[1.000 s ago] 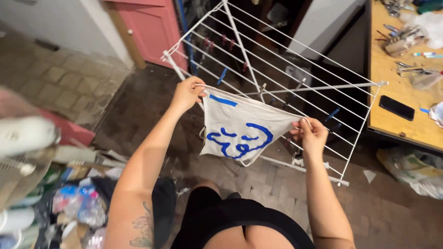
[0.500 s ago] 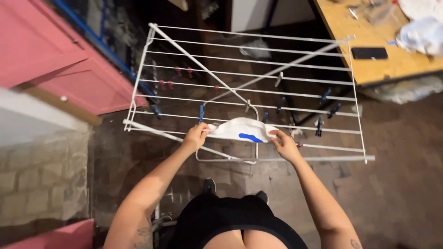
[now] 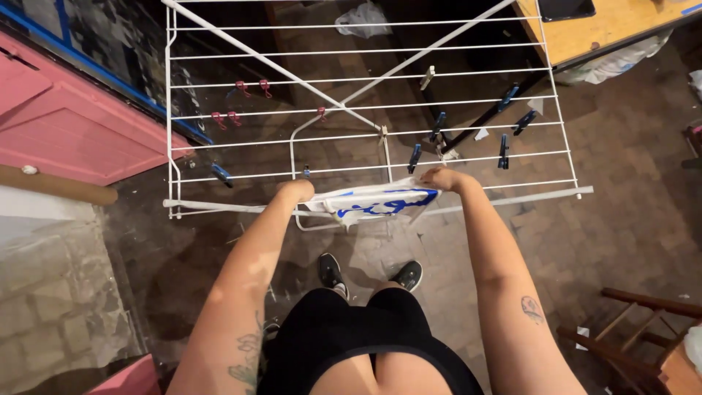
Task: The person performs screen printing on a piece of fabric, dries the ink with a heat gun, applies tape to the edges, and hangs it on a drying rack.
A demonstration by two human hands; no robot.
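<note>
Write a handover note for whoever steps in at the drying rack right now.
Left hand: gripping the left end of the white cloth with blue print.
Right hand: gripping the cloth's right end.
Cloth: stretched between both hands over the front rail of the white drying rack.
Done: cloth brought onto the rail.
Left: no peg on it yet; blue pegs and red pegs are clipped on the wires behind.

One head-worn camera looks steeply down, close above the drying rack [image 3: 365, 95] filling the frame's upper half.

Dark brick floor [image 3: 621, 219]; pink door [image 3: 73, 124]; wooden table [image 3: 592, 33]
</note>
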